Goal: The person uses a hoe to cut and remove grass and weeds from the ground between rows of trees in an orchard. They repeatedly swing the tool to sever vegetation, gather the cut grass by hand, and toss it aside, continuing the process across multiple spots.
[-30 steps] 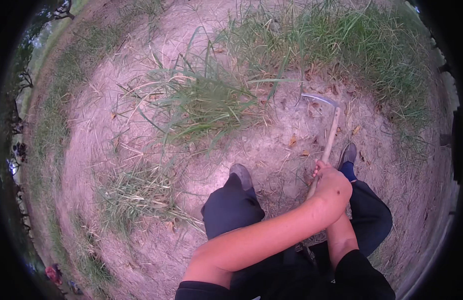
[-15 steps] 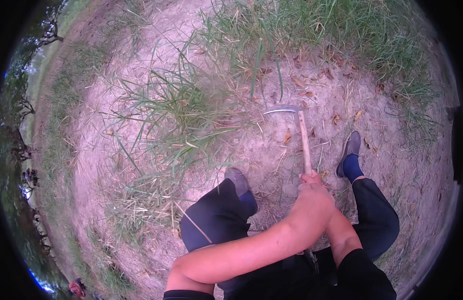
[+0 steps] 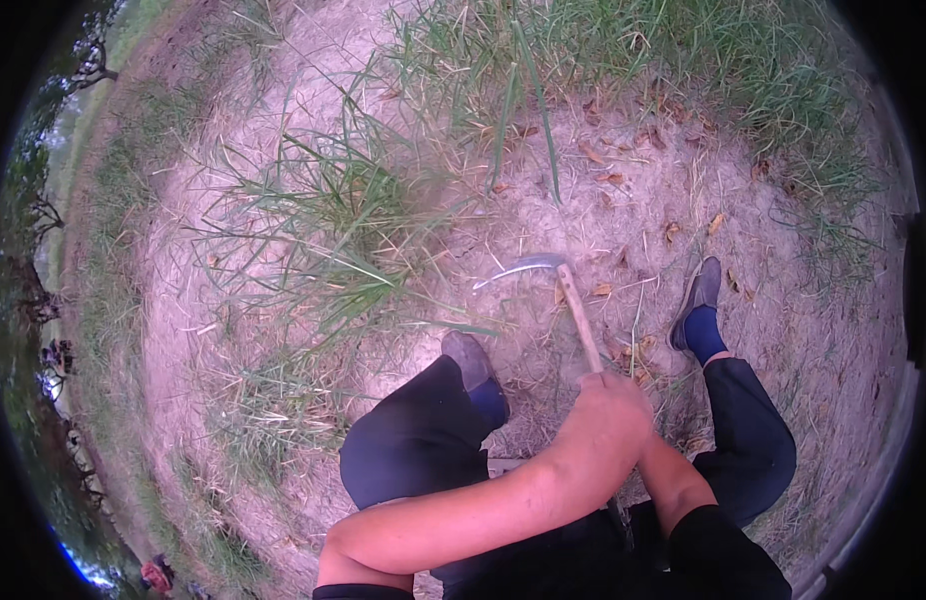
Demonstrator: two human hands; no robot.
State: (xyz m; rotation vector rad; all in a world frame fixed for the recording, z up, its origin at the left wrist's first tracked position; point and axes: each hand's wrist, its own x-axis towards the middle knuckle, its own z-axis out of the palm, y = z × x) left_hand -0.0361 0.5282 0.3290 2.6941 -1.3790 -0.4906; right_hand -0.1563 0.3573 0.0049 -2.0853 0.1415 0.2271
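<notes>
A sickle (image 3: 580,312) with a curved metal blade and a pale wooden handle extends forward just above or on the dry ground. My left hand (image 3: 615,392) is closed around the near end of its handle, the left forearm crossing over from the lower left. The right forearm (image 3: 671,478) comes up from the lower right and passes behind the left wrist. That hides my right hand and its fingers close to the same handle end. The blade tip points left, toward a green grass clump (image 3: 358,215), apart from its main tuft.
My left shoe (image 3: 467,360) is close to the blade, beside cut straw and grass (image 3: 283,415). My right shoe (image 3: 701,290) rests farther right. Dense grass (image 3: 673,45) grows ahead, with brown leaves (image 3: 610,178) scattered before it. Trees (image 3: 28,215) line the far left.
The sickle has swung left and nearer to me, its blade turning with the tip lower. Both arms have shifted slightly left with it.
</notes>
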